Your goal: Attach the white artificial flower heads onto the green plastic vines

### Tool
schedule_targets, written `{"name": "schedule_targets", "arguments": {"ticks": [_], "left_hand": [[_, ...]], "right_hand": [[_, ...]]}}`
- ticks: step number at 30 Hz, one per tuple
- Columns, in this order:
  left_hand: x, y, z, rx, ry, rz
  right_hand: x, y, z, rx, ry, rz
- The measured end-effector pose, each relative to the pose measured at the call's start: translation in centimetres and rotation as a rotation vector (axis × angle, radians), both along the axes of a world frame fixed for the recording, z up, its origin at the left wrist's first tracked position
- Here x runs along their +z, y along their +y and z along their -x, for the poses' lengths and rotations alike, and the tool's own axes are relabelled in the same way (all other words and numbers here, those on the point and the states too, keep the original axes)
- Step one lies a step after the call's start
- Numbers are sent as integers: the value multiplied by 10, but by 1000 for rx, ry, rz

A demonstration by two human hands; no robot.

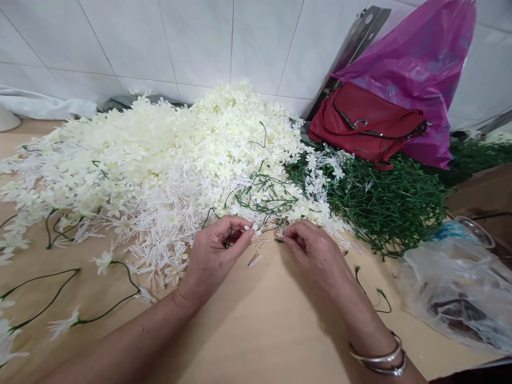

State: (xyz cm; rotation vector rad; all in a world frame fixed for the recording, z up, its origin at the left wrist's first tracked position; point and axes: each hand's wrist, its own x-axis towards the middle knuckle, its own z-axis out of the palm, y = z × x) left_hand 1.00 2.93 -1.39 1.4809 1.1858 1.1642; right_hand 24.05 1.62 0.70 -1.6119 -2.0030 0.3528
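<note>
Tiled wall behind tan table in head view; left hand angled inward, thumb and finger pinching white flower before blossom pile; right hand bent, fingertips lowered, hold cannot be told

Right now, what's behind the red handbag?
Behind the red handbag: a purple plastic bag, a metal strip and the tiled wall. Whatever the handbag's body covers can't be seen.

The left hand pinches a small white artificial flower; the right hand curls nearby over the counter, its grip unclear. Beyond them spread piled cream-white artificial flowers and, to the right, green plastic stems, with a red handbag behind.
</note>
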Motion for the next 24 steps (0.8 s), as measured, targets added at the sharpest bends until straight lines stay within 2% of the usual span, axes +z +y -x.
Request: {"name": "schedule_targets", "arguments": {"ticks": [6, 11, 16, 24], "left_hand": [[2, 1, -1, 7, -10, 33], [4, 0, -2, 28, -15, 38], [3, 0, -1, 26, 2, 12], [5, -2, -1, 39, 9, 13]], "right_hand": [[7, -3, 4, 2, 308, -158], [7, -13, 26, 68, 643, -70], [7, -18, 42, 32, 615, -63], [6, -14, 40, 13, 611, -11]]}}
